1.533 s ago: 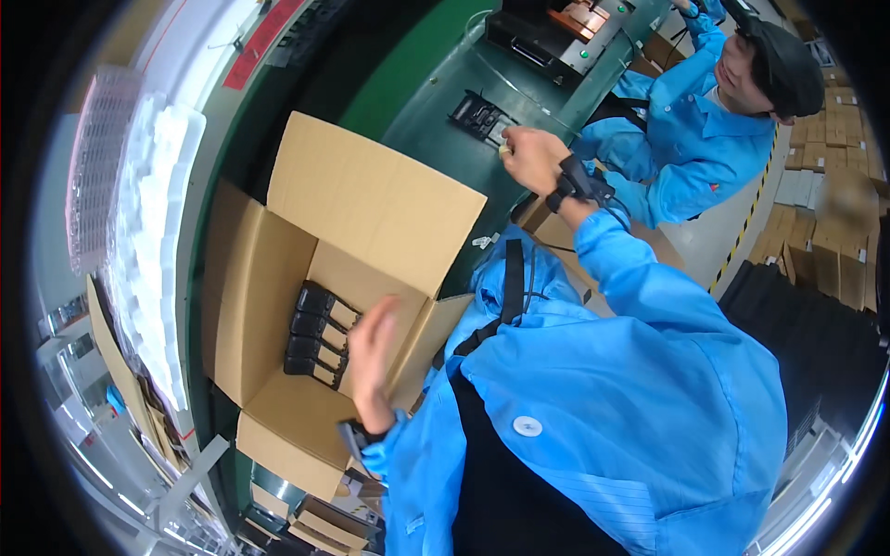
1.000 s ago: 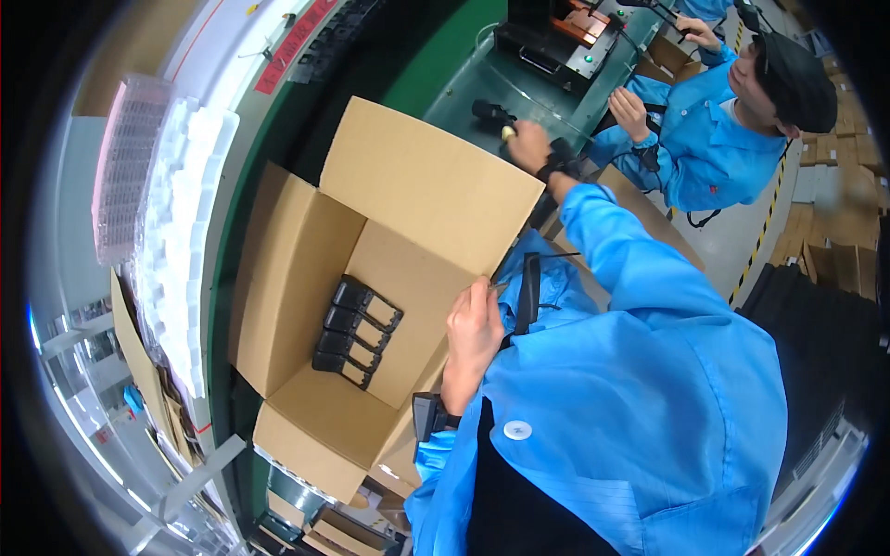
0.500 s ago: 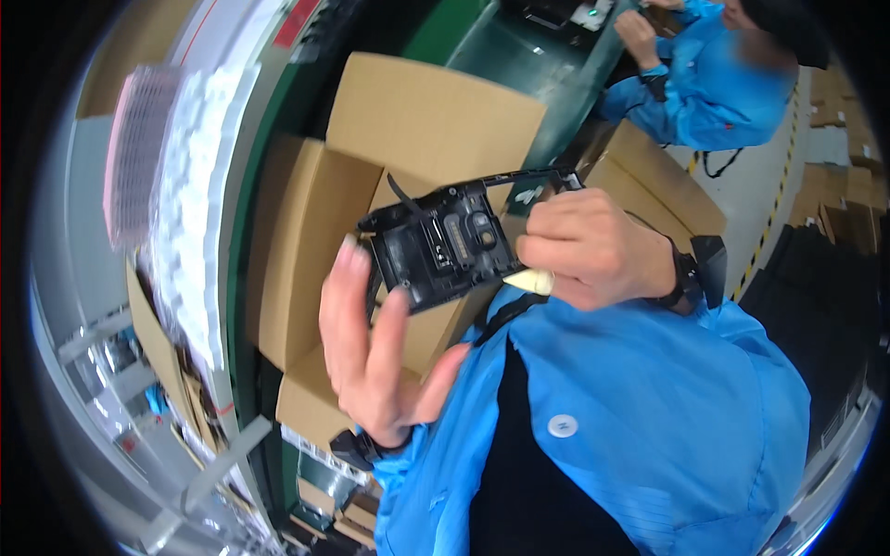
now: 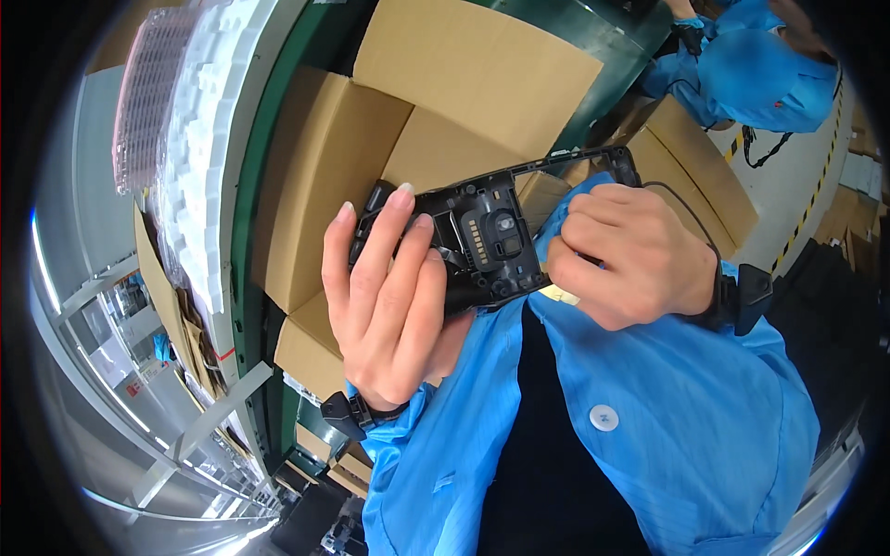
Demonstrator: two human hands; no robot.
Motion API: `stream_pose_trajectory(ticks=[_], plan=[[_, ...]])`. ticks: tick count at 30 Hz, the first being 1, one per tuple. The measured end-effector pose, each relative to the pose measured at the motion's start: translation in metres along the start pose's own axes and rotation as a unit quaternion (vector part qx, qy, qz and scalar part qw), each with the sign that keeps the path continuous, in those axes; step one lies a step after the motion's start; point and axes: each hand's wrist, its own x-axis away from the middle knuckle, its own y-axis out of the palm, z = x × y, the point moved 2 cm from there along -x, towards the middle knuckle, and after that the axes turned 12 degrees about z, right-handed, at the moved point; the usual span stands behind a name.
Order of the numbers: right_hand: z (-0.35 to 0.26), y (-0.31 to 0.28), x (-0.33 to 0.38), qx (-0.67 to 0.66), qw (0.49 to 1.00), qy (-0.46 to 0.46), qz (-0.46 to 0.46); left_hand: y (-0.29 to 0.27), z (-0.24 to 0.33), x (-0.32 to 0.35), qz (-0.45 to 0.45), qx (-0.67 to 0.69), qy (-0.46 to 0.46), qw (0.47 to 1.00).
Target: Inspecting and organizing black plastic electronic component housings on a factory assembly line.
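A black plastic device housing [image 4: 501,243] with an open rectangular frame at its right end is held tilted in front of my chest. Gold contacts and a small dark module show in its middle. My left hand [image 4: 385,306] lies over the housing's left end, fingers across its inner face and thumb tucked out of sight below. Curled at the lower right edge, my right hand [image 4: 635,255] grips the frame side; its fingertips are hidden. Under that hand peeks something pale yellow [image 4: 559,295], too covered to name.
Behind the housing stands an open cardboard box [image 4: 311,199] with its flaps spread. Clear-wrapped white trays [image 4: 199,176] line the left side. Another carton [image 4: 691,171] is at the right, near a person in blue [image 4: 760,79]. A green bench edge [image 4: 255,167] runs alongside.
My left hand has moved from the housing's lower left edge onto its face, fingers now laid over it. The housing and right hand have shifted right in view. The box appears higher.
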Motion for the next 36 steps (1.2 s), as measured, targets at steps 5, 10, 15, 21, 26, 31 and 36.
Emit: stream_pose_trajectory(ticks=[5, 10, 15, 21, 26, 31, 36], plan=[[0.016, 0.005, 0.003, -0.120, 0.991, 0.057, -0.017, 0.001, -0.007, -0.002, 0.000, 0.040, -0.027, 0.999], [0.024, 0.006, -0.004, -0.235, 0.962, 0.139, -0.001, 0.005, -0.011, -0.013, 0.045, 0.096, -0.119, 0.987], [0.029, 0.010, -0.007, -0.283, 0.945, 0.164, 0.000, 0.003, -0.012, -0.013, 0.044, 0.086, -0.125, 0.987], [0.033, 0.009, -0.012, -0.299, 0.941, 0.160, -0.019, 0.004, -0.014, -0.008, 0.065, 0.086, -0.148, 0.983], [0.034, 0.007, -0.010, -0.287, 0.943, 0.166, -0.028, 0.007, -0.013, -0.004, 0.087, 0.104, -0.158, 0.978], [0.033, -0.008, -0.016, -0.176, 0.979, 0.063, 0.084, 0.003, 0.002, -0.004, 0.111, 0.011, -0.087, 0.990], [-0.007, -0.017, -0.022, -0.126, 0.941, 0.009, 0.314, -0.004, 0.027, -0.008, 0.070, -0.136, -0.063, 0.986]])
